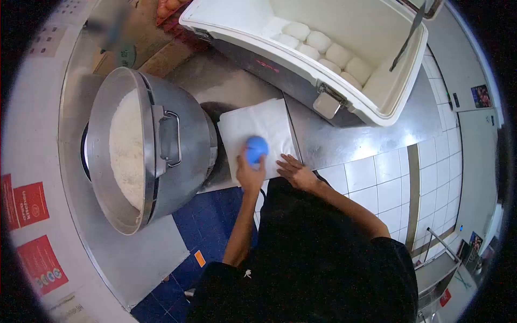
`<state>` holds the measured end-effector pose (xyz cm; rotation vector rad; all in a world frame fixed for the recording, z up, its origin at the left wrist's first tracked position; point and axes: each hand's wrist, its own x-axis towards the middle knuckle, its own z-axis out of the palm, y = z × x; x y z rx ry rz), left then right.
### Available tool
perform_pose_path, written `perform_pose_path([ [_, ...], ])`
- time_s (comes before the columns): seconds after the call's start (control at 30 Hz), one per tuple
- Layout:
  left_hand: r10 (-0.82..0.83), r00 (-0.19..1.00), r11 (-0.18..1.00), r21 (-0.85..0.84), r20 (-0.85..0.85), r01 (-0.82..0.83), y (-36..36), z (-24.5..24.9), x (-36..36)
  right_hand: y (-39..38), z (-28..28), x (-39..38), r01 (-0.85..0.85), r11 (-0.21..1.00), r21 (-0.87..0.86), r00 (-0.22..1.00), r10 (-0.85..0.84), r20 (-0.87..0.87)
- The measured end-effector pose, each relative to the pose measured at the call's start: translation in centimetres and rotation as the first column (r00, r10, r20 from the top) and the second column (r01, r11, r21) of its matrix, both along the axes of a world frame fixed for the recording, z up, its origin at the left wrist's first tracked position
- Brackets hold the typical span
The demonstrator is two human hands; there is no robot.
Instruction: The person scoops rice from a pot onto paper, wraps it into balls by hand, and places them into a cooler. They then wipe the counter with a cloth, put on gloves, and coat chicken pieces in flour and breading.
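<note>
A stack of white paper sheets [239, 121] lies on the steel counter in front of me. My left hand [251, 173] grips a small blue bowl [257, 149], slightly blurred, over the lower part of the sheets. Whether anything is inside the bowl is hidden. Just to the right, my right hand [296, 172] rests with its fingers spread on the edge of the paper. On the left stands a large metal pot [186, 140] with a side handle, holding white rice [126, 151].
An open white-and-grey cooler box [253, 56] holds several rounded white portions [338, 55] beyond the sheets. Cardboard [161, 59] and a red net bag [180, 27] sit at the back left. White tiles [377, 177] line the right side.
</note>
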<state>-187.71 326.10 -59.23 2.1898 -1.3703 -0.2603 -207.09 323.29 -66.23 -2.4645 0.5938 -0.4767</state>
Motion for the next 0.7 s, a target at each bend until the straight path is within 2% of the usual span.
perform_pose_path([
  [0.03,0.008,1.000,1.000,-0.004,0.005,-0.008,0.2,-0.2,-0.3,-0.2,-0.2,0.1,0.003,1.000,-0.008,1.000,-0.003,0.013],
  [0.07,-0.056,0.998,0.996,0.065,0.004,0.056,0.4,-0.7,-0.4,-0.2,-0.5,0.1,-0.001,1.000,-0.006,1.000,0.001,0.018],
  [0.1,-0.132,0.991,0.982,0.136,-0.002,0.131,-0.2,-1.0,-0.4,-0.5,-0.9,0.1,-0.010,1.000,0.029,1.000,0.010,0.008],
  [0.17,-0.156,0.988,0.974,0.167,-0.006,0.155,-0.9,-1.6,0.1,0.3,-1.2,0.1,-0.027,0.995,0.098,1.000,0.028,-0.007],
  [0.23,-0.084,0.994,0.884,0.455,-0.072,0.107,-4.0,0.2,0.3,0.0,-1.3,0.6,0.019,0.999,0.041,1.000,-0.019,-0.002],
  [0.27,-0.091,0.993,0.928,0.357,-0.071,0.110,-4.0,-0.6,0.4,0.2,-1.2,0.7,0.008,0.998,0.064,1.000,-0.008,-0.004],
  [0.37,-0.066,0.992,0.951,0.295,-0.104,0.095,-4.5,-1.9,0.6,0.4,-0.8,1.0,0.031,0.997,0.069,0.999,-0.028,-0.035],
  [0.43,-0.025,0.993,0.957,0.285,-0.115,0.057,-4.5,-1.8,0.4,0.4,-0.6,1.4,0.111,0.991,0.072,0.992,-0.116,0.059],
  [0.53,0.041,0.991,0.970,0.242,-0.129,-0.008,-3.7,-1.1,0.1,0.9,0.1,1.6,0.105,0.993,0.063,0.993,-0.107,0.040],
  [0.6,0.006,0.991,1.000,-0.028,-0.135,-0.009,-2.7,0.1,-0.1,-0.2,0.9,1.6,0.138,0.990,0.024,0.990,-0.139,0.028],
  [0.63,-0.006,0.990,0.999,-0.038,-0.138,0.001,-2.4,0.6,0.0,0.0,1.4,1.5,0.148,0.987,0.063,0.988,-0.151,0.039],
  [0.7,0.071,0.952,0.997,0.014,-0.298,-0.070,-1.6,1.8,-0.1,0.3,2.2,1.4,0.140,0.986,0.089,0.988,-0.145,0.053],
])
